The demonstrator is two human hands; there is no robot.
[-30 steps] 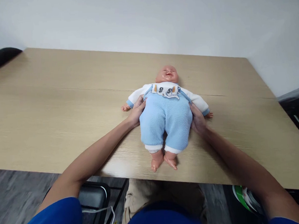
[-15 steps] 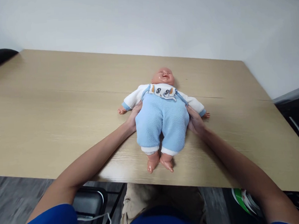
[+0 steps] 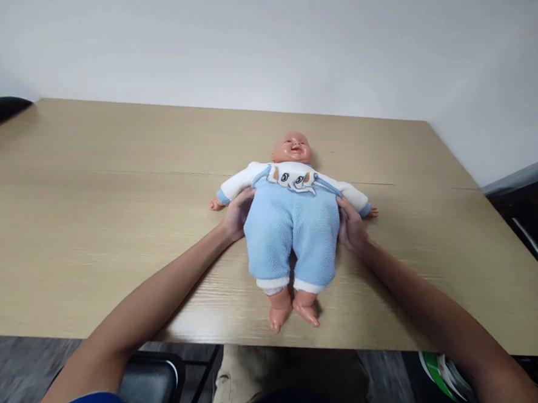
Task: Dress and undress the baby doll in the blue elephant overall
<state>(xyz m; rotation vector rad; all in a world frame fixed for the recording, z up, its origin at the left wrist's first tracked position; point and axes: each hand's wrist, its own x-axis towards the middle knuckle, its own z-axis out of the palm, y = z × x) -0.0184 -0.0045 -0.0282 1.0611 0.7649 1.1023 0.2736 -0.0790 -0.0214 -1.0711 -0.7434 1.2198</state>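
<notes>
A baby doll (image 3: 293, 224) lies on its back on the table, its head away from me and its bare feet toward the near edge. It wears a white top and fuzzy light blue overalls with an animal face on the bib. My left hand (image 3: 239, 214) holds the doll's side at the waist, with most of its fingers hidden behind the overalls. On the opposite side, my right hand (image 3: 352, 224) grips the waist in the same way, thumb at the blue strap. The doll's arms spread outward past both hands.
The wooden table (image 3: 116, 229) reaches back to a white wall (image 3: 241, 45). A black chair back (image 3: 1, 111) shows at the far left. Below the near edge are a black seat (image 3: 150, 379) with a white cable and a green-and-white round object (image 3: 443, 373).
The whole scene sits slightly lower in the picture, as my head view has tilted up a little. Both hands keep their places at the doll's sides.
</notes>
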